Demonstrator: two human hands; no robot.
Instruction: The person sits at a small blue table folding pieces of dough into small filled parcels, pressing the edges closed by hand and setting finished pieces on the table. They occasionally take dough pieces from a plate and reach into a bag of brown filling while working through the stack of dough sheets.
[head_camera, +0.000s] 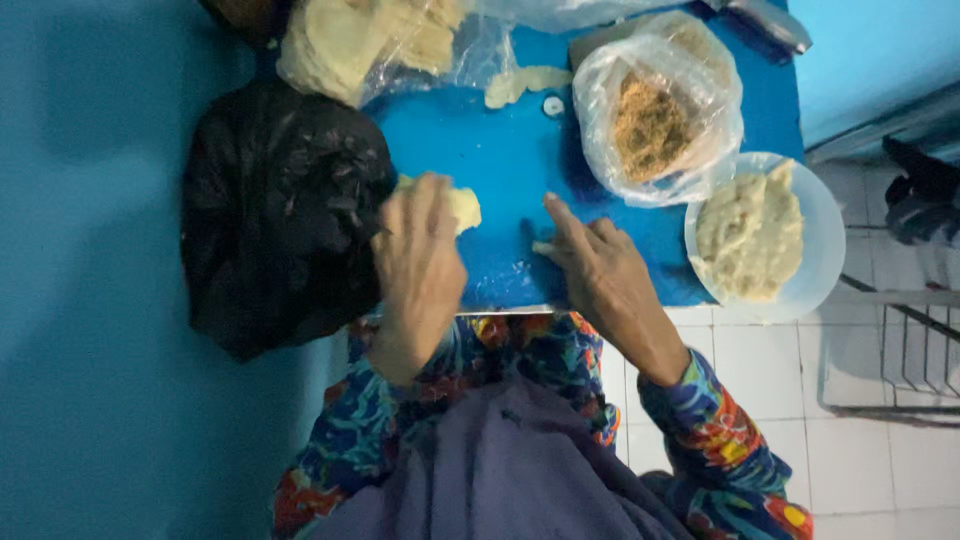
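Pale dough (462, 206) sits gripped under the left hand (418, 255) on the blue table (500, 150). Right hand (598, 270) lies open, pinning a small dough scrap (543, 247).

A crumpled black plastic bag (275, 215) sits at the blue surface's (500, 150) left edge. A clear plastic bag of brown shreds (655, 115) lies beside a pale round plate of cream-coloured dough pieces (755, 235).
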